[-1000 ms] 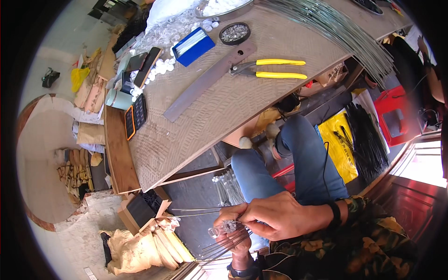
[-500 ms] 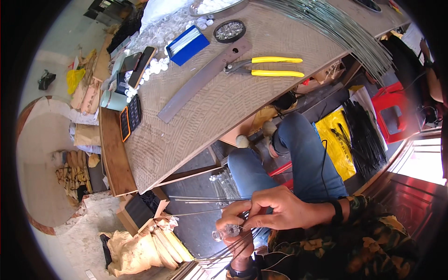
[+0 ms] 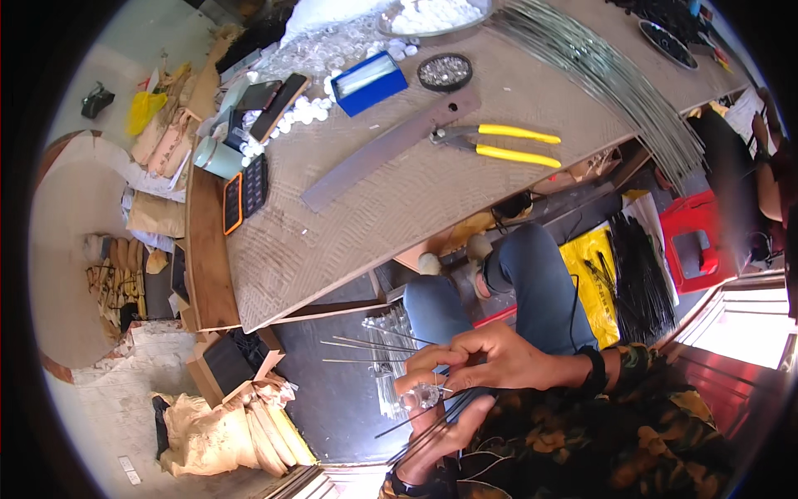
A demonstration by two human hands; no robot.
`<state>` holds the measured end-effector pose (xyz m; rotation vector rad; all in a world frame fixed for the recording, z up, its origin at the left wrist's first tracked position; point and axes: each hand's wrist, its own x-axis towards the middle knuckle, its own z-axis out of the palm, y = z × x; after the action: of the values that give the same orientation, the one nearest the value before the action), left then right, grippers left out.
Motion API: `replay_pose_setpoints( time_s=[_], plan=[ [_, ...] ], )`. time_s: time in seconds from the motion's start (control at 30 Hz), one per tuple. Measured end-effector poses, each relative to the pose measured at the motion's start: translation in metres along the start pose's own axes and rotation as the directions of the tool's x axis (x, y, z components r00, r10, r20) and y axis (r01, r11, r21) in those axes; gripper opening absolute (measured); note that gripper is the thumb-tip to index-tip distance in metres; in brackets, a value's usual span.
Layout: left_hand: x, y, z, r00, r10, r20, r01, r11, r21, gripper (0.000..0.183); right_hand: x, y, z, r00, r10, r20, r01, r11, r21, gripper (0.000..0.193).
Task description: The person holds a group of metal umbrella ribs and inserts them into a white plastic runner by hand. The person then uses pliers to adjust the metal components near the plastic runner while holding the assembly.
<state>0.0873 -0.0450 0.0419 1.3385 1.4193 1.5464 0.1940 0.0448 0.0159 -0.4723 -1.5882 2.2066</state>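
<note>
Over my lap, my left hand [image 3: 438,443] is closed around several thin dark metal rods [image 3: 407,450], which stick out on both sides of it. A clear, faceted glass-like piece [image 3: 426,394] sits at its fingers. My right hand [image 3: 499,359] comes in from the right and lies across the left one, its fingertips bent together just above the clear piece. What those fingertips pinch is hidden. More thin rod ends [image 3: 359,344] stick out to the left of the fingers.
The table [image 3: 349,241] carries yellow-handled pliers [image 3: 507,145], a flat metal bar [image 3: 374,158], a blue box [image 3: 368,87], a dish of small clear pieces [image 3: 445,72] and long wires [image 3: 607,75]. Below are a red stool [image 3: 677,229], black rods [image 3: 640,283] and clear pieces [image 3: 389,374].
The view has shifted, so the table sits further right. The clear piece has turned and now lies closer in between my fingers. My left thumb shows more plainly, and my right hand stays over it.
</note>
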Motion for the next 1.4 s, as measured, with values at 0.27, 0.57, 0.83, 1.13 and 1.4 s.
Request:
replay_pose_setpoints(
  time_s=[0.27, 0.57, 0.83, 1.13, 1.4],
  plan=[
    [0.018, 0.009, -0.014, 0.992, -0.045, -0.118, 0.042, 0.999, -0.029, 0.014, 0.004, -0.054, -0.042, 0.989, 0.088, 0.118, -0.056, 0.966, -0.252, 0.018],
    [0.049, 0.016, -0.024, 0.994, -0.044, 0.101, 0.037, 0.996, 0.079, 0.011, 0.059, -0.086, -0.140, 0.768, -0.577, -0.278, -0.336, 0.006, -0.942, 0.033],
    [0.050, 0.012, -0.035, 0.963, -0.159, 0.217, 0.166, 0.986, -0.012, 0.016, 0.064, -0.070, -0.160, 0.788, -0.616, 0.001, -0.256, -0.329, -0.909, 0.028],
    [0.042, 0.008, -0.037, 0.971, -0.150, 0.184, 0.115, 0.976, 0.185, 0.017, 0.001, -0.119, -0.057, 0.874, -0.380, 0.302, 0.319, -0.019, -0.947, 0.018],
    [0.034, 0.004, -0.039, 0.966, -0.161, 0.202, 0.132, 0.980, 0.149, 0.025, -0.017, -0.119, -0.062, 0.813, -0.370, 0.450, 0.252, -0.474, -0.844, 0.031]
  ],
)
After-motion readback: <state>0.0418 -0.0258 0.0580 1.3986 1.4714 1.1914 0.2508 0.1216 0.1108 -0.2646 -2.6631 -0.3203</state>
